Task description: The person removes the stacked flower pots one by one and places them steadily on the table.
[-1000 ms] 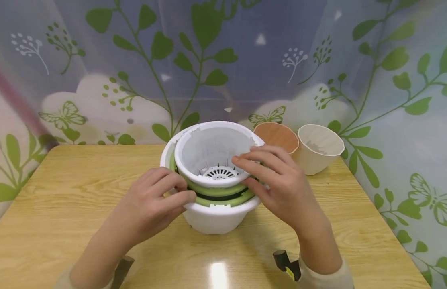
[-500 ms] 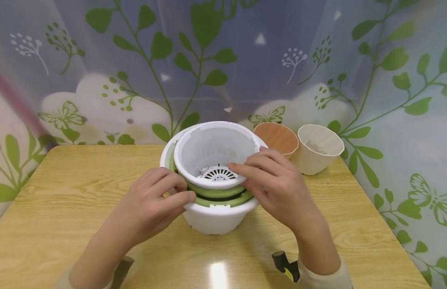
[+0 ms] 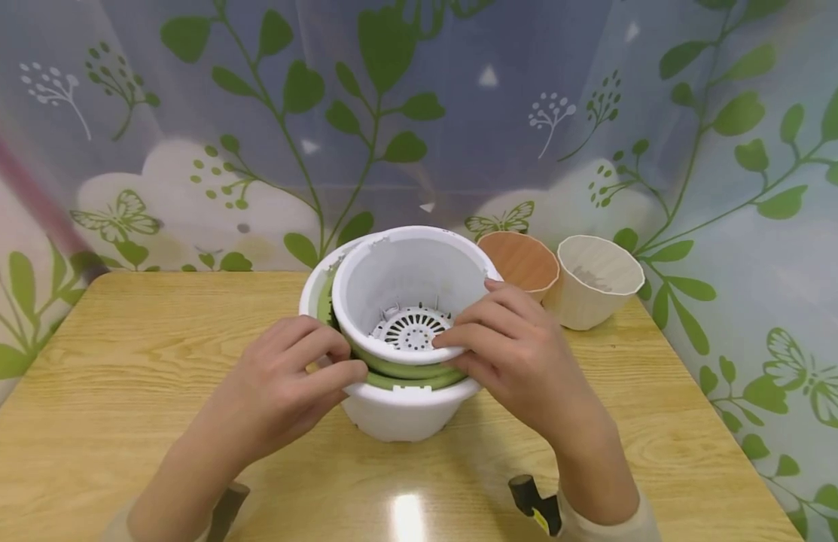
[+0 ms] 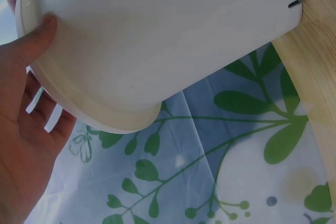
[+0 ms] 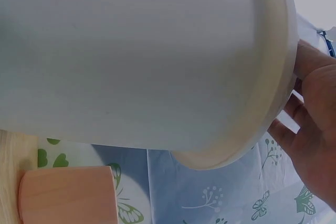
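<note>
A stack of nested flower pots stands on the table. The outermost is a large white pot (image 3: 398,418); green pot rims (image 3: 419,371) show inside it, and a smaller white pot (image 3: 419,263) with a slotted base sits on top. My left hand (image 3: 290,373) grips the stack's front-left rim; in the left wrist view its thumb (image 4: 42,38) lies against the large pot's outer wall. My right hand (image 3: 520,346) pinches the small white pot's right front rim, fingertips inside. Its thumb is mostly hidden in the head view. The small pot stands off-centre, towards the right.
Behind the stack on the right stand an orange-brown pot (image 3: 520,260) and a cream pot (image 3: 591,305), side by side. A leaf-patterned curtain (image 3: 419,135) hangs at the wooden table's (image 3: 154,324) back and right edges.
The small white pot has shifted slightly right and tipped towards me, so more of its base shows. My right fingertips have moved lower inside its rim. The left hand has stayed put.
</note>
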Motion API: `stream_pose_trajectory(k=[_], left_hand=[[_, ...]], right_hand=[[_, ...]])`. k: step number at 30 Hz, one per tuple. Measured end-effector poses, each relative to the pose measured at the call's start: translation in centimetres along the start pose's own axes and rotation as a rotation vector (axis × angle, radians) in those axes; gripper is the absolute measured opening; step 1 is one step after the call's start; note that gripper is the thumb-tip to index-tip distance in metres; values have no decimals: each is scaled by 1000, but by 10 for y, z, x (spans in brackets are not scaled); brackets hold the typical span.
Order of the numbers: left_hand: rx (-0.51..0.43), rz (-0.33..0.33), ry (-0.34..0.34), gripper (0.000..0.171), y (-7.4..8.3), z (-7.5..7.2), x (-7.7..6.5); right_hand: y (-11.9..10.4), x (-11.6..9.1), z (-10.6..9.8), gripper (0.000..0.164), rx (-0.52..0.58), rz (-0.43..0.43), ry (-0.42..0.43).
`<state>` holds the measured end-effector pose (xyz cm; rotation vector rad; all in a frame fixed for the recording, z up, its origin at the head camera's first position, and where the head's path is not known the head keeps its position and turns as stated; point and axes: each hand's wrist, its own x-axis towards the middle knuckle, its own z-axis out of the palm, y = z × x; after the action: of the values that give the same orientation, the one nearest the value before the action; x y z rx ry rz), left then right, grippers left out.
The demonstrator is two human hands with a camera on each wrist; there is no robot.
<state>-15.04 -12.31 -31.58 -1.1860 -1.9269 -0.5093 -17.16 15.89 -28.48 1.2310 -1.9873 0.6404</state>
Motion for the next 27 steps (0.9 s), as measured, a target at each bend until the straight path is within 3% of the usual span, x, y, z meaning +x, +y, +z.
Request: stream_pose_trajectory(k=[12,16,27], left_hand=[[-2,2,1,18,0,0,0],[-9,-1,10,25,0,1,0],[-5,16,17,19,0,0,0]], right_hand=[[-7,0,-1,10,-45,26,-47],[-9,2,2,10,-80,-14,10],[-10,8,5,14,-140,-77,161]])
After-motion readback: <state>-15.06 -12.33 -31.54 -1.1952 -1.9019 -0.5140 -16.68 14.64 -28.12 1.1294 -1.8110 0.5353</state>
